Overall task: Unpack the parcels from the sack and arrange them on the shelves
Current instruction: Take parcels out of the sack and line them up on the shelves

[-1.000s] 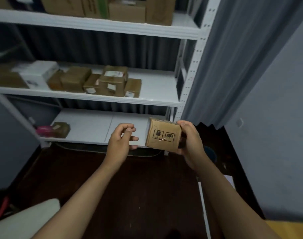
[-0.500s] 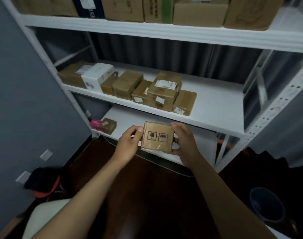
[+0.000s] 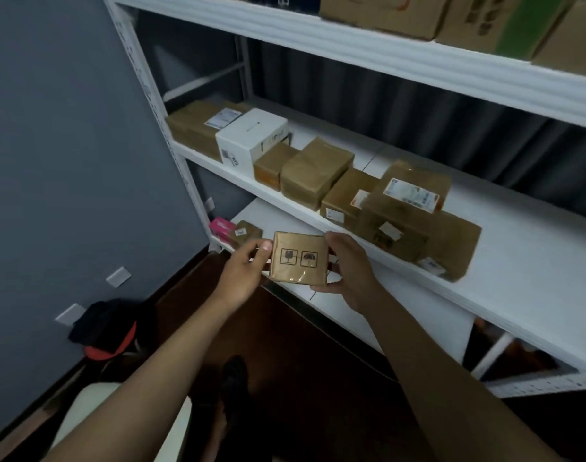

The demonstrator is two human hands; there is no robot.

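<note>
My left hand point(image 3: 243, 278) and right hand point(image 3: 350, 278) pinch the small parcel point(image 3: 299, 258) by its edges; its glossy wrap could slip.

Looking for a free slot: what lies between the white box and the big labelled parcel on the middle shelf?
Head view: three brown parcels side by side fill the stretch between white box and labelled parcel.

I'm seeing two bare forearms with no sleeves showing, left hand point(image 3: 243, 278) and right hand point(image 3: 353, 278) wearing nothing, and a dark shoe point(image 3: 233, 378) showing below.
</note>
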